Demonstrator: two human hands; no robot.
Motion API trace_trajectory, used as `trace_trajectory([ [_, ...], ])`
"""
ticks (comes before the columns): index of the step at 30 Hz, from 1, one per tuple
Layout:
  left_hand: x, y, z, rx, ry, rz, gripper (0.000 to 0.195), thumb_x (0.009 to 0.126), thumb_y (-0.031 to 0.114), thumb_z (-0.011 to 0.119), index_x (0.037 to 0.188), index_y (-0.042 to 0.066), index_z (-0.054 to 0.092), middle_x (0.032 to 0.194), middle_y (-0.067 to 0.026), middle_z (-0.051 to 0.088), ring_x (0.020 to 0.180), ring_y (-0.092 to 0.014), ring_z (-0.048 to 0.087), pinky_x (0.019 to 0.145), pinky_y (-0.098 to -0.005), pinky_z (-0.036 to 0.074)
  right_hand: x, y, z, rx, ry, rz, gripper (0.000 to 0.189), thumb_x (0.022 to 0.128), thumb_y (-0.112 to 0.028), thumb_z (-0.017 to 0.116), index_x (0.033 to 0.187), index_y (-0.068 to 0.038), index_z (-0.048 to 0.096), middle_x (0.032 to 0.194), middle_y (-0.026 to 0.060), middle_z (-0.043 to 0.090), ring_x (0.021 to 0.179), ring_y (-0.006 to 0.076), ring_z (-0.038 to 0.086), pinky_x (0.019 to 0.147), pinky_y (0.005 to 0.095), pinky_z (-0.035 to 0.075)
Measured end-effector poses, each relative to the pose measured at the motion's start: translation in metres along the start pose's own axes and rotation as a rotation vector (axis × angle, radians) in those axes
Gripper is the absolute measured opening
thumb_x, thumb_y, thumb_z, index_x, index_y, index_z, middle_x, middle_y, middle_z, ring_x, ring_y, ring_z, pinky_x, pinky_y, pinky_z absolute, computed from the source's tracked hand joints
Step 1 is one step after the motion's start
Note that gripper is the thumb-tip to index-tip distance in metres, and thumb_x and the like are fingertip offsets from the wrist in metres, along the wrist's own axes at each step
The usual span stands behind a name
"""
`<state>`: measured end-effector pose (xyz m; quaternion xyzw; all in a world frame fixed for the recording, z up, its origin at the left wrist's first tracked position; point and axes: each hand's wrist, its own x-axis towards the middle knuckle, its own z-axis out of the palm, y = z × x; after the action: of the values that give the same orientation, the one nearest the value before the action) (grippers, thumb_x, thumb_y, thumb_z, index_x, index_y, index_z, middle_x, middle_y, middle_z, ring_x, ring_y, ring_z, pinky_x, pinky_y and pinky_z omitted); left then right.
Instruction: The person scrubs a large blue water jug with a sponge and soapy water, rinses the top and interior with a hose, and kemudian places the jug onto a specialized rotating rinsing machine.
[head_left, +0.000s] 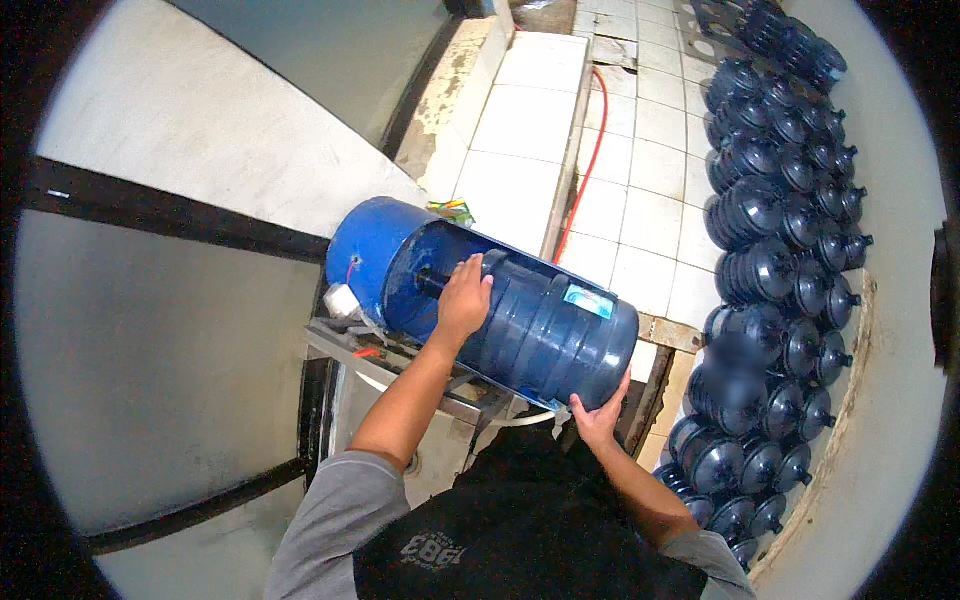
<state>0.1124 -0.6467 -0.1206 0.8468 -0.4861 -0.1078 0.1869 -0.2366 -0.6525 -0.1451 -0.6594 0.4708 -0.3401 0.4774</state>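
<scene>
A large blue plastic water-cooler bottle (551, 334) lies on its side before me, in a blue trough cut from a drum (367, 255). Its neck end points left towards a dark fitting (430, 282) at the drum's inner wall; the neck itself is partly covered by my hand. My left hand (465, 296) rests flat on the bottle's shoulder, fingers extended. At the base end, my right hand (602, 416) cups the lower rim, thumb and fingers spread around it. A blue-white label (589, 301) is stuck near the base.
The drum sits on a metal stand (457, 405) with a white hose (525, 421). Beyond it are a white tiled ledge (517, 112) and a red hose (592, 165). Many similar bottles (757, 210) are stacked along the right wall. A green-yellow packet (452, 212) lies behind the drum.
</scene>
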Motion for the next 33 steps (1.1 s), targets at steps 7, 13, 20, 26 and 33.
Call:
trace_trajectory([
  [7, 0.024, 0.005, -0.016, 0.029, -0.165, -0.03, 0.056, 0.104, 0.036, 0.051, 0.143, -0.005, 0.048, 0.146, -0.023, 0.054, 0.138, -0.038, 0.048, 0.115, -0.0467, 0.039, 0.107, -0.012, -0.007, -0.121, -0.076, 0.458, 0.08, 0.08, -0.034, 0.079, 0.142, 0.005, 0.047, 0.12, 0.0251, 0.069, 0.107, 0.0347, 0.068, 0.097, 0.0421, 0.052],
  [13, 0.039, -0.013, 0.004, -0.059, -0.186, -0.041, 0.053, 0.101, 0.034, 0.056, 0.14, -0.003, 0.053, 0.141, -0.0241, 0.057, 0.134, -0.038, 0.053, 0.114, -0.0466, 0.041, 0.225, 0.029, -0.005, 0.077, -0.582, 1.246, 0.048, 0.078, -0.047, 0.066, 0.11, -0.012, 0.069, 0.107, 0.0115, 0.072, 0.09, 0.0277, 0.069, 0.082, 0.0474, 0.053],
  [20, 0.043, -0.003, -0.096, -0.1, -0.16, 0.076, 0.046, 0.095, 0.036, 0.067, 0.127, 0.004, 0.064, 0.116, -0.0164, 0.069, 0.111, -0.035, 0.064, 0.095, -0.0456, 0.051, 0.193, 0.049, -0.015, 0.264, -0.37, 0.986, 0.036, 0.088, -0.039, 0.065, 0.102, -0.007, 0.072, 0.095, 0.0081, 0.073, 0.081, 0.0236, 0.066, 0.078, 0.0374, 0.053],
  [26, -0.008, -0.117, -0.216, -0.114, -0.11, 0.034, 0.03, 0.087, 0.022, 0.071, 0.113, 0.005, 0.069, 0.094, -0.0131, 0.071, 0.085, -0.03, 0.069, 0.08, -0.0394, 0.056, 0.041, 0.009, -0.01, -0.238, -0.034, 0.112, 0.084, 0.089, -0.009, 0.073, 0.157, 0.003, 0.025, 0.149, 0.0221, 0.046, 0.135, 0.0313, 0.048, 0.116, 0.0395, 0.034],
  [33, -0.072, -0.242, -0.222, 0.037, -0.192, -0.009, 0.045, 0.07, 0.009, 0.082, 0.111, 0.006, 0.065, 0.113, -0.0138, 0.067, 0.108, -0.036, 0.063, 0.091, -0.0438, 0.051, -0.027, 0.072, 0.0, -0.204, -0.012, 0.042, 0.119, 0.075, -0.019, 0.084, 0.161, -0.001, 0.005, 0.157, 0.0293, 0.028, 0.145, 0.0436, 0.03, 0.122, 0.0517, 0.022],
])
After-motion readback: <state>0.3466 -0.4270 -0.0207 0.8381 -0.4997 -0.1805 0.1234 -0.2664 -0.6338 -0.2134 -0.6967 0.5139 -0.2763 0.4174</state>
